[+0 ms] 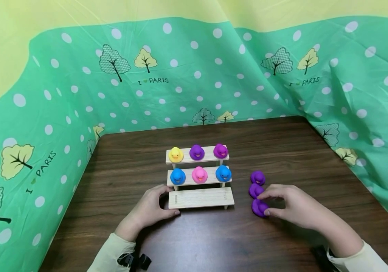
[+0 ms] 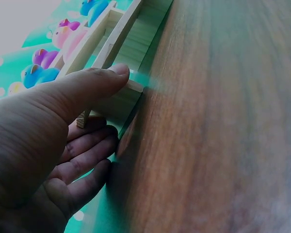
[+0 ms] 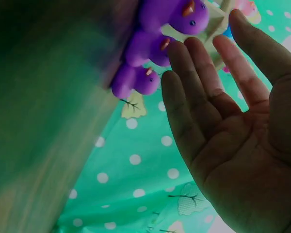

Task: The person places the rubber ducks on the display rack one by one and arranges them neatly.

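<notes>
A three-step wooden stand (image 1: 200,199) holds small rubber ducks on its upper two steps. The top step bears a yellow duck (image 1: 176,155) and two purple-toned ducks (image 1: 197,152); the middle one bears a pink duck (image 1: 199,175) between two blue ducks (image 1: 223,173). Nothing sits on the lowest step. My left hand (image 1: 151,207) holds that step's left end, thumb at the front edge and fingers behind. To the right, three purple ducks (image 1: 258,208) stand in a row on the table. Beside them, my right hand (image 1: 296,206) has its fingers spread, thumb and fingertips near the closest ducks.
The dark wooden table (image 1: 126,166) spreads around the stand. A green dotted cloth (image 1: 194,87) with printed trees rises along its back and sides. Near the left wrist lies a black strap with a small device (image 1: 134,260).
</notes>
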A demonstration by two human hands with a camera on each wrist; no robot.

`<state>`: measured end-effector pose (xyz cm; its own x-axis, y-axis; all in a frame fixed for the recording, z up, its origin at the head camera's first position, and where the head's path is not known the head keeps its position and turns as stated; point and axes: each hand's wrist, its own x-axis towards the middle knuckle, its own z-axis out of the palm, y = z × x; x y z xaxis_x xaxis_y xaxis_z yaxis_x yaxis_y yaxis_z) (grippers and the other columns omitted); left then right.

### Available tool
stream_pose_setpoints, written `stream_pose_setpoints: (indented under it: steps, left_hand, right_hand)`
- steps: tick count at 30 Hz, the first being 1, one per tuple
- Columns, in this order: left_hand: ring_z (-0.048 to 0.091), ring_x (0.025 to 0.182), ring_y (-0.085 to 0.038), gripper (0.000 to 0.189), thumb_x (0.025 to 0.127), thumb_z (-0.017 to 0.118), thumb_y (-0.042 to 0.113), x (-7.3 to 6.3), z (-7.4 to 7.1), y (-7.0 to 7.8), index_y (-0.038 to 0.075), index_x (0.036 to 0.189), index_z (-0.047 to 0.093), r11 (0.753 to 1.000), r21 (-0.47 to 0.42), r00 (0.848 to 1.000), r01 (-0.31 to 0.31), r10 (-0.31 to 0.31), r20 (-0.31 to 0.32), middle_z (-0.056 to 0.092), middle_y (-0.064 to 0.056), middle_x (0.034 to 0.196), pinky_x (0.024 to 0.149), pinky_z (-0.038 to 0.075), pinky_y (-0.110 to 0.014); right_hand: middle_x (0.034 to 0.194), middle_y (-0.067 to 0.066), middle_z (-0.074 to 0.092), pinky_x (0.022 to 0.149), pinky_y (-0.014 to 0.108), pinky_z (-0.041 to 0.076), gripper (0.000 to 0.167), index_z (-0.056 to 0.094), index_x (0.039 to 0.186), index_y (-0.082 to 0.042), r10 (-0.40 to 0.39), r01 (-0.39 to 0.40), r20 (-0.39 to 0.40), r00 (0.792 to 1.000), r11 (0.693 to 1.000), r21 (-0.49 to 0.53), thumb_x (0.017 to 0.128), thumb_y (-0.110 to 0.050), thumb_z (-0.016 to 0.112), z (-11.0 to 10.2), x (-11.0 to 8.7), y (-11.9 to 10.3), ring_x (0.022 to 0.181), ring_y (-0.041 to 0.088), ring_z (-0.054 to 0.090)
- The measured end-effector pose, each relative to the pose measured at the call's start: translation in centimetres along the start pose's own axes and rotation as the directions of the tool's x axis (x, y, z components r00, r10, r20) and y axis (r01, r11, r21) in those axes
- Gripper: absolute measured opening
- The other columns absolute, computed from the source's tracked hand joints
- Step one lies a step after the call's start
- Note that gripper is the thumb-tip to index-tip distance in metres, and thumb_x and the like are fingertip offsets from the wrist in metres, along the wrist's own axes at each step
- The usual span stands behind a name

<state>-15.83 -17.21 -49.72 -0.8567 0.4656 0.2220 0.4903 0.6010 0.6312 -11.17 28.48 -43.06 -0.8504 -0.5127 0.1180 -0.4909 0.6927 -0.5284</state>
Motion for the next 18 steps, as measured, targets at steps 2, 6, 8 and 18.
stream_pose_setpoints:
  steps: [2, 6, 8, 18]
  left_hand:
    - [0.064, 0.099, -0.008, 0.054, 0.069, 0.1, 0.031, -0.1, 0.0, 0.0, 0.016, 0.111, 0.069, 1.0, -0.005, 1.0, 0.004, -0.004, 0.001, 0.067, 0.014, 0.102, 0.094, 0.055, -0.038]
    - [0.064, 0.099, -0.008, 0.054, 0.069, 0.1, 0.031, -0.1, 0.0, 0.1, 0.016, 0.111, 0.069, 1.0, -0.01, 1.0, 0.003, -0.003, 0.003, 0.067, 0.014, 0.102, 0.093, 0.056, -0.038]
    - [0.065, 0.1, -0.008, 0.054, 0.07, 0.1, 0.031, -0.1, 0.0, 0.1, 0.016, 0.111, 0.069, 1.0, -0.013, 1.0, 0.004, -0.004, 0.002, 0.067, 0.014, 0.102, 0.094, 0.056, -0.038]
    - [0.064, 0.1, -0.008, 0.053, 0.07, 0.1, 0.03, 0.0, -0.1, 0.2, 0.017, 0.111, 0.069, 1.0, -0.015, 1.0, 0.016, -0.016, 0.006, 0.066, 0.015, 0.102, 0.094, 0.055, -0.038]
  right_hand:
    - [0.11, -0.019, 0.069, 0.082, 0.036, 0.058, 0.038, 0.077, 0.116, -0.029, -0.011, 0.011, 0.033, 0.999, 1.0, 0.008, 0.082, -0.017, 0.091, 0.4, -0.2, 0.2, 0.101, 0.006, 0.066]
    - [0.107, -0.02, 0.066, 0.077, 0.033, 0.055, 0.041, 0.078, 0.117, -0.03, -0.019, 0.019, 0.065, 0.998, 1.0, 0.0, 0.081, -0.017, 0.091, 1.1, -0.3, 0.2, 0.094, 0.006, 0.063]
    - [0.105, -0.02, 0.065, 0.076, 0.031, 0.054, 0.042, 0.078, 0.117, -0.029, -0.023, 0.023, 0.062, 0.998, 1.0, -0.006, 0.08, -0.015, 0.092, 1.3, -0.4, 0.3, 0.091, 0.006, 0.061]
    - [0.097, -0.019, 0.059, 0.071, 0.026, 0.05, 0.038, 0.08, 0.109, -0.02, -0.033, 0.034, 0.014, 0.999, 0.998, -0.053, 0.075, -0.019, 0.096, 1.6, -0.3, 0.5, 0.084, 0.003, 0.056]
